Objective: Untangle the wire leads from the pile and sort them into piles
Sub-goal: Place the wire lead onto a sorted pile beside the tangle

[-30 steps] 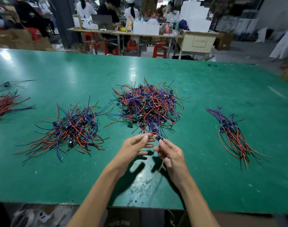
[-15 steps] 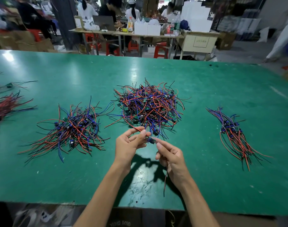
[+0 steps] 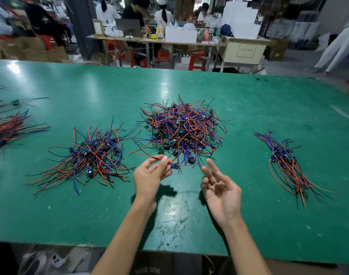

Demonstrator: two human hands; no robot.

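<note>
A tangled heap of red, blue and black wire leads (image 3: 182, 129) lies mid-table. A looser pile (image 3: 91, 155) sits to its left and a neat combed bundle (image 3: 285, 161) to its right. My left hand (image 3: 149, 175) pinches one lead with a small blue part (image 3: 174, 165) just below the heap. That lead's thin dark wire runs right across the fingertips of my right hand (image 3: 221, 187), which is palm-up with fingers loosely spread.
The green table (image 3: 269, 108) stretches far back and to both sides. Another red and black bundle (image 3: 7, 130) lies at the left edge. Beyond the table, people sit at cluttered benches with red stools.
My hands have moved apart. The right hand slid to the right along the wire and opened, palm up, while the left kept its pinch near the blue part.
</note>
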